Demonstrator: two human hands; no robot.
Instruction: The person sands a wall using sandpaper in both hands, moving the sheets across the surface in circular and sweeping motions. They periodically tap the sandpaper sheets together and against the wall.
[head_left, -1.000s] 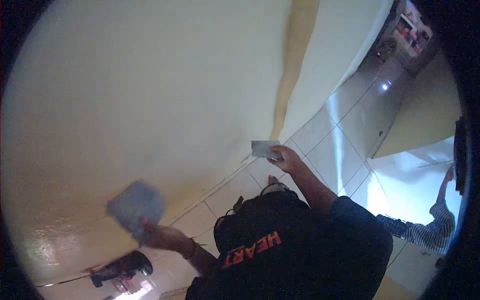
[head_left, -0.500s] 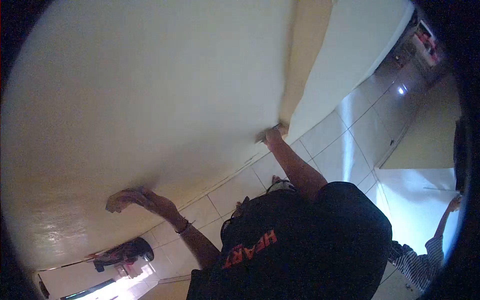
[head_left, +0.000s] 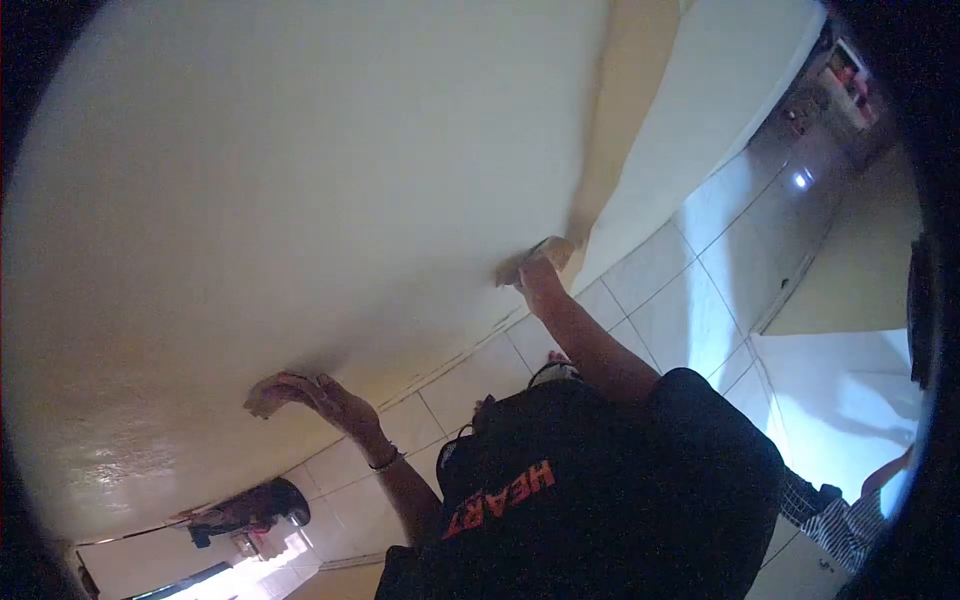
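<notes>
Both my arms reach out to a large pale wall [head_left: 350,180]. My left hand [head_left: 325,400], with a bracelet at the wrist, lies against the lower left part of it. Its fingers are stretched out and bent over at the ends; anything under the palm is hidden. My right hand [head_left: 540,275] is closed round a flat tan piece [head_left: 556,250], pressed to the wall near a tan vertical strip [head_left: 625,110]. The piece is too blurred to tell its kind. Below my arms is my dark shirt [head_left: 610,490] with orange lettering.
White floor tiles [head_left: 650,280] run along the wall's foot. At the lower right is another person in a striped sleeve [head_left: 850,525], beside a brightly lit wall [head_left: 840,400]. A dark bundle [head_left: 250,510] lies at the lower left, and several items [head_left: 850,85] stand at the far upper right.
My left hand has slid right along the wall. My right hand has shifted slightly left with the tan piece. The other person's arm is lower, and the thin stick near it no longer shows.
</notes>
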